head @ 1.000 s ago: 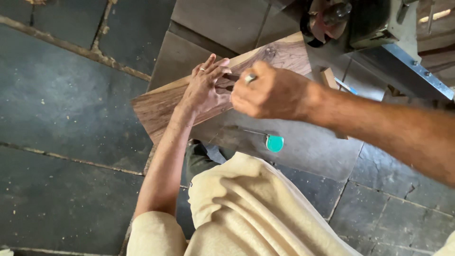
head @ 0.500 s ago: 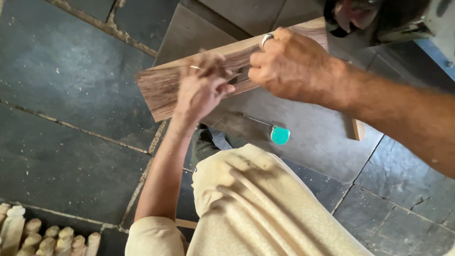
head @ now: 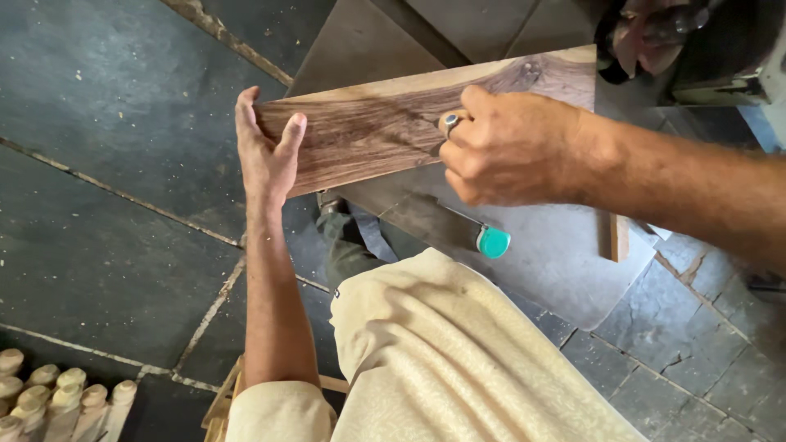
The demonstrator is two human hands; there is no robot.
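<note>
While the left hand (head: 266, 155) clasps the wooden plank's (head: 393, 123) end, the right hand (head: 508, 147), grip curled, presses its face.

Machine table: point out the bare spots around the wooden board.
Free: grey machine table right of the teal-handled tool, up to the small wood block. Crowded: the wooden board, gripped by left hand and right hand.

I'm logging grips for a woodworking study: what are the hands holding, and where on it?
The left hand grips the wooden board by its near end. The right hand presses on the board's face near the middle.
</note>
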